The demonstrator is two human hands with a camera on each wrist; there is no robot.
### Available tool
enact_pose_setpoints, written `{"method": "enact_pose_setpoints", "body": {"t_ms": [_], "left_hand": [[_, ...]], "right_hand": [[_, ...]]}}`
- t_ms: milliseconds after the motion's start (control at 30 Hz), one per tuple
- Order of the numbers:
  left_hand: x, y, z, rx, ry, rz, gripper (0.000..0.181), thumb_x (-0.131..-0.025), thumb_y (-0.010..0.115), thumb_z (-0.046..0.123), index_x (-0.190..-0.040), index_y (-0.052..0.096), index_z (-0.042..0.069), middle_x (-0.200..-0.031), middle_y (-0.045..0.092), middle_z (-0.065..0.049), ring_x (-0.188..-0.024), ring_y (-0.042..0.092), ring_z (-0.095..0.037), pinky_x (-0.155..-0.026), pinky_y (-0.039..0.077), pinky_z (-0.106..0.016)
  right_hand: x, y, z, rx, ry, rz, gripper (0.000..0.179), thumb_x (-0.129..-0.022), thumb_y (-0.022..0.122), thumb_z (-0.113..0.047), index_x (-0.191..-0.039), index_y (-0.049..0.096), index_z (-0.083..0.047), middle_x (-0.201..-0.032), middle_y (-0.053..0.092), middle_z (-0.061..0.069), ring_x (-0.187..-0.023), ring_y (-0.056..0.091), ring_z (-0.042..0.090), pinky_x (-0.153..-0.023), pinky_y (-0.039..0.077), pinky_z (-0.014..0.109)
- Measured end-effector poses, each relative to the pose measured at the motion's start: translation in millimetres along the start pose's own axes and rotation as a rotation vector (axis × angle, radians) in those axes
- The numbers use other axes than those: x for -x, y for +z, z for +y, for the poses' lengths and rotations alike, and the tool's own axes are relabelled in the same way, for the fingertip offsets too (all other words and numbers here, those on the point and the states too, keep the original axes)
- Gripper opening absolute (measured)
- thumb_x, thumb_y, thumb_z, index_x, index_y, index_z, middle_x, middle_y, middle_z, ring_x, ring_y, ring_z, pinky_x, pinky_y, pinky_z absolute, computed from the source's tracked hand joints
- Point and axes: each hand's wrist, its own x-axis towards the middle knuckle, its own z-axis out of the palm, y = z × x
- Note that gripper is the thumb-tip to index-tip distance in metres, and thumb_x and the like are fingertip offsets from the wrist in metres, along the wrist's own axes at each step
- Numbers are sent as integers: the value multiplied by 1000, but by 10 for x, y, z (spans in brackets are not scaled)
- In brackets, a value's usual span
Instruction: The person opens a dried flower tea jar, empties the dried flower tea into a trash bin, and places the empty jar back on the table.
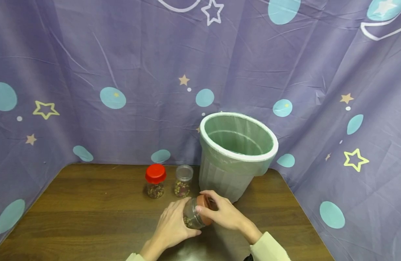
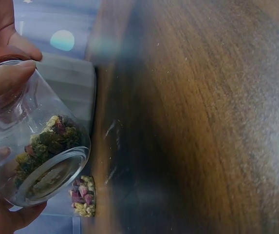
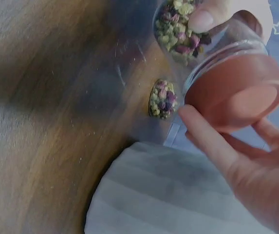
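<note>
Below centre, on the table (image 1: 99, 217) before the curtain (image 1: 138, 119), one dried-flower jar (image 1: 156, 177) and another jar (image 1: 183, 181) stand left of the waste bin (image 1: 224, 177); a third jar (image 1: 192, 214) sits lower, between left hand (image 1: 172, 224) and right hand (image 1: 226, 214).

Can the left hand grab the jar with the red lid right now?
Probably not yet: the left hand is busy holding the orange-lidded jar. If it let go, the way to the red-lidded jar looks free.
</note>
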Motion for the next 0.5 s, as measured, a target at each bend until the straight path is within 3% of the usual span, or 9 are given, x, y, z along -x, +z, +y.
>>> {"method": "enact_pose_setpoints", "body": {"t_ms": [200,367,500], "left_hand": [[1,-3,9,13,-12,-18,97,-53,91,49,-134,54,9,-126,65,-10,-114,61,-30,-91,51,-54],[3,-9,7,13,-9,-6,97,-53,91,49,-134,54,10,-126,65,-10,-113,61,-29,-91,52,-53],[2,-11,0,13,0,2,97,-53,91,49,-134,54,10,-126,65,-10,-113,61,-30,-90,52,-53]], "right_hand": [[-14,21,-8,-34,21,17,64,-96,56,-48,-142,42,-6,-138,57,19,-126,56,41,-95,54,51],[-14,3,-6,-14,52,18,75,-92,59,-51,-146,39,-2,-134,60,19,-122,60,36,-95,54,48],[-15,-3,20,-3,67,18,75,-91,61,-51,-144,42,-2,-130,64,17,-118,63,31,-95,55,46]]}}
